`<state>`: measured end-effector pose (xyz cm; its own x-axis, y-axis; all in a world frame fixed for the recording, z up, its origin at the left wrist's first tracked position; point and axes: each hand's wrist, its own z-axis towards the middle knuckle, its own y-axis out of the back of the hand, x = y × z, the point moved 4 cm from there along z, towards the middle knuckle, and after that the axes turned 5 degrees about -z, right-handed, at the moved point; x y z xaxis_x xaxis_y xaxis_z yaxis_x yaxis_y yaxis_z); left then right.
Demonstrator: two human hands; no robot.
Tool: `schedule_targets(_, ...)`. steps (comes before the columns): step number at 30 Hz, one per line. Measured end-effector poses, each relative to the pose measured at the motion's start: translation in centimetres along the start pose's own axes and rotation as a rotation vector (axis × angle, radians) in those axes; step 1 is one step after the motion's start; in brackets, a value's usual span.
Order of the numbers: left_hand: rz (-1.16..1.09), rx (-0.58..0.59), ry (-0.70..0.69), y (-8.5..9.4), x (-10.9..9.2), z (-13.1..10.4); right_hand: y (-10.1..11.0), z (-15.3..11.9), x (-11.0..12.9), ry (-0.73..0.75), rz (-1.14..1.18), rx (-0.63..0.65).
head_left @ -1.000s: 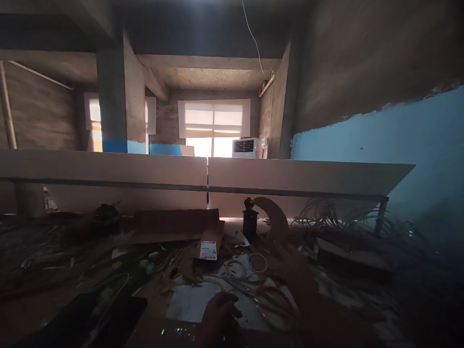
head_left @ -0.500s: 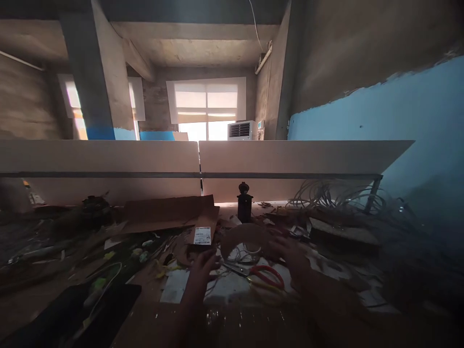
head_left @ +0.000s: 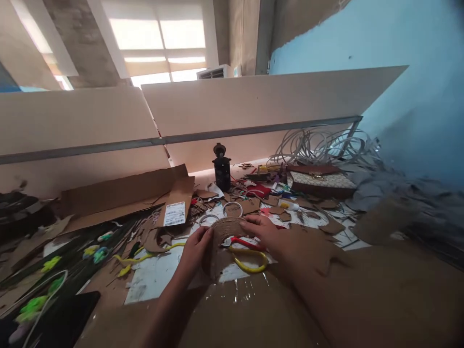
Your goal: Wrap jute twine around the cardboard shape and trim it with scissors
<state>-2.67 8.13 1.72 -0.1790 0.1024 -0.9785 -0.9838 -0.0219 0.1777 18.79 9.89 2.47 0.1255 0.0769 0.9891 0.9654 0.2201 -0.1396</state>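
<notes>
A curved brown arch [head_left: 228, 225], ridged as if wound with twine, is held up between my two hands. My left hand [head_left: 195, 249] pinches its left side, with thumb and fingers closed. On the upper right end, the fingers of my right hand [head_left: 264, 233] are closed too. Just below the arch lie scissors [head_left: 251, 261] with one red and one yellow handle; their blades are partly hidden. White rings or loops of wire [head_left: 233, 209] lie just beyond the arch. A yellow fuzzy strip [head_left: 145, 258] is left of my left hand.
A black lidded container [head_left: 222, 173] stands at the back among cardboard scraps. Behind my right hand is a patterned bag [head_left: 321, 180], with coiled white tubing or cable [head_left: 311, 145] beyond. Folded cardboard [head_left: 126, 193] lies left. A white partition [head_left: 253, 104] closes off the table's back.
The view has tilted down and turned right, and is brighter. My hands, spread around the brown arch before, are now closed on its sides and the arch is raised toward me.
</notes>
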Motion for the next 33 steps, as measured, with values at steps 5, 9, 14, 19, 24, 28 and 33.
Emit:
schedule_targets(5, 0.051, 0.041, 0.006, -0.4, 1.0, 0.0, -0.3, 0.0, -0.5, 0.004, -0.054, 0.052)
schedule_targets(9, 0.009, 0.036, 0.011, -0.5, 0.6, -0.3, -0.1, 0.2, -0.8, 0.048, -0.037, 0.056)
schedule_targets(14, -0.084, 0.025, 0.012, -0.4, 0.3, -0.5, 0.2, 0.0, -0.7, 0.089, 0.0, -0.012)
schedule_targets(19, -0.137, 0.034, 0.074, -0.5, 0.7, -0.6, 0.4, -0.2, -1.3, 0.042, 0.012, -0.003)
schedule_targets(24, -0.124, 0.025, 0.098, -0.5, 0.5, -0.8, 0.3, -0.1, -2.0, -0.014, 0.024, -0.007)
schedule_targets(28, -0.14, 0.029, 0.118, -0.7, 0.6, -1.0, 0.1, -0.2, -2.0, -0.062, 0.086, 0.003)
schedule_targets(33, -0.291, -0.018, 0.192, -0.8, 0.5, -1.3, 0.4, -0.2, -1.5, -0.013, 0.037, -0.06)
